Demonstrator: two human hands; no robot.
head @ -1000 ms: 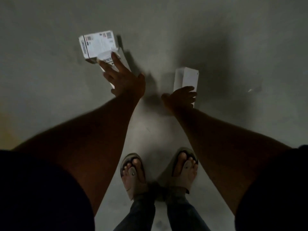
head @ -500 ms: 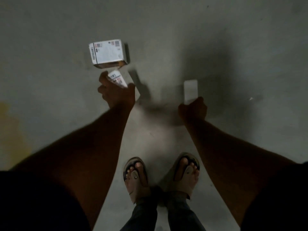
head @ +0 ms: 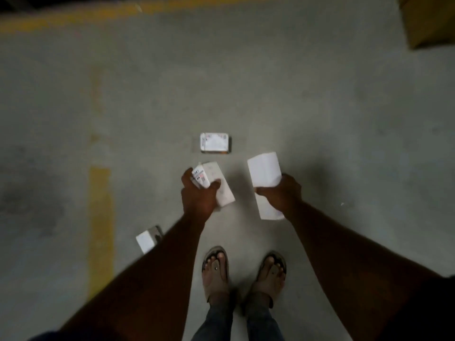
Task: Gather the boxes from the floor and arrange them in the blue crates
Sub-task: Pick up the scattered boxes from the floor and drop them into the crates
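The left hand [head: 197, 195] grips a labelled box [head: 218, 179] and the right hand [head: 283, 193] grips a plain white box [head: 264, 172] - both lifted off the floor [head: 344, 119]. Two are left to gather: a far box [head: 215, 142] ahead and a near box [head: 146, 239] at the left. No blue crates show, so by my reading the arranging is not yet begun.

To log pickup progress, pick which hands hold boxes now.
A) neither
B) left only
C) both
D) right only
C: the left hand grips a labelled box, and the right hand grips a plain white box.
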